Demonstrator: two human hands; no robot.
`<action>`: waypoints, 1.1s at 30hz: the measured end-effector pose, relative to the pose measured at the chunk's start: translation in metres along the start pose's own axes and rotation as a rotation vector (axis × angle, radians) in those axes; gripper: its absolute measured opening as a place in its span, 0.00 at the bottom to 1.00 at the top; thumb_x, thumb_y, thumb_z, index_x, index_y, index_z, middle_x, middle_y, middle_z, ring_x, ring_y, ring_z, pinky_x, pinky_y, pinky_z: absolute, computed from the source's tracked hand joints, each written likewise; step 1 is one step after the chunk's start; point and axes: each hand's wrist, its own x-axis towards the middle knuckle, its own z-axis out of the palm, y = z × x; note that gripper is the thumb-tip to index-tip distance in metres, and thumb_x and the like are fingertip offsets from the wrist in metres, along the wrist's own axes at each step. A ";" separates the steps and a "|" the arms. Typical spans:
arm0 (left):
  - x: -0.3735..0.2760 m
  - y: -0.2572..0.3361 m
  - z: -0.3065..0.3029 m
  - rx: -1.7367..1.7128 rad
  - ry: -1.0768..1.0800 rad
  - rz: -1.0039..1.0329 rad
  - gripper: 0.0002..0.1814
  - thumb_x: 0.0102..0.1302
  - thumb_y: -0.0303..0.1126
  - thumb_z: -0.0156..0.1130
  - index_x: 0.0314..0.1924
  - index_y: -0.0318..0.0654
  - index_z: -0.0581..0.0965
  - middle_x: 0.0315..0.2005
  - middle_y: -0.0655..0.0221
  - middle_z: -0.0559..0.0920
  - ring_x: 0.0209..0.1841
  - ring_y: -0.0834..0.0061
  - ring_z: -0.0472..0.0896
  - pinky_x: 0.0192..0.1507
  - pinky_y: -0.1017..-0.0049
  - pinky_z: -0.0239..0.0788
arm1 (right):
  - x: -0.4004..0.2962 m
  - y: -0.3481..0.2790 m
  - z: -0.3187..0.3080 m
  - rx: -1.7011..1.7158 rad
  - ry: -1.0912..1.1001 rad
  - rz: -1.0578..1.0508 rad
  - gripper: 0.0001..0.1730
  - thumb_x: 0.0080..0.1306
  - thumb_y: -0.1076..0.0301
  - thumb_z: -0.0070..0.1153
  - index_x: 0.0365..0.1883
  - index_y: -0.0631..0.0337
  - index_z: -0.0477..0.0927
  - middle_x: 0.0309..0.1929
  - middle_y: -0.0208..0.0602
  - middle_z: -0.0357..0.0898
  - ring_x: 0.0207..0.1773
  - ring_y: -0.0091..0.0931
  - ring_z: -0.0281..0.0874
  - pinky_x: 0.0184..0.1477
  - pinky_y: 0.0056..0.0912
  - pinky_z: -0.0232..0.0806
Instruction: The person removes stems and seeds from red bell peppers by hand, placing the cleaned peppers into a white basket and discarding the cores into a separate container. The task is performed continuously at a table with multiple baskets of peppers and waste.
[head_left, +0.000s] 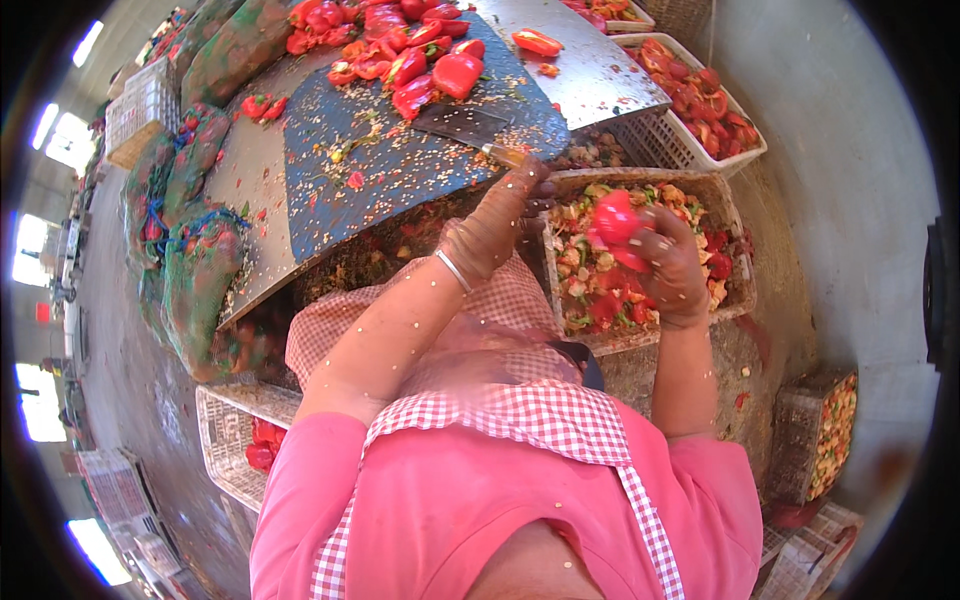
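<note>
My left hand, wet and wearing a pale bracelet at the wrist, grips the wooden handle of a cleaver. The broad blade lies over a blue cutting board strewn with pale seeds. My right hand holds a piece of red bell pepper, slightly blurred, above a plastic crate of pepper cores and scraps. Halved red bell peppers are heaped at the far side of the board.
Green mesh sacks of peppers lean along the table's left side. A metal sheet adjoins the board. Behind the scrap crate stands another crate, filled with red peppers. A crate sits low at left; a scrap-filled one at right.
</note>
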 end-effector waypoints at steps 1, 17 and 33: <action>-0.006 0.001 -0.004 -0.007 0.035 0.018 0.26 0.68 0.59 0.56 0.51 0.47 0.75 0.41 0.76 0.78 0.41 0.80 0.74 0.43 0.75 0.65 | -0.008 0.018 0.002 -0.168 0.005 -0.103 0.14 0.61 0.64 0.64 0.40 0.64 0.80 0.31 0.28 0.79 0.34 0.21 0.77 0.36 0.23 0.71; -0.041 -0.016 -0.098 -0.025 0.218 0.138 0.17 0.70 0.44 0.60 0.51 0.40 0.75 0.38 0.69 0.83 0.36 0.78 0.81 0.37 0.74 0.71 | 0.091 -0.039 0.127 0.160 -0.175 0.211 0.12 0.63 0.67 0.57 0.40 0.66 0.82 0.32 0.35 0.83 0.36 0.22 0.78 0.39 0.29 0.71; -0.068 0.059 -0.195 -0.243 0.911 0.271 0.10 0.69 0.32 0.59 0.47 0.36 0.77 0.34 0.69 0.82 0.36 0.76 0.81 0.36 0.77 0.73 | 0.358 -0.022 0.297 -1.116 -0.584 -0.165 0.16 0.64 0.69 0.49 0.48 0.60 0.80 0.46 0.54 0.82 0.50 0.45 0.81 0.51 0.50 0.73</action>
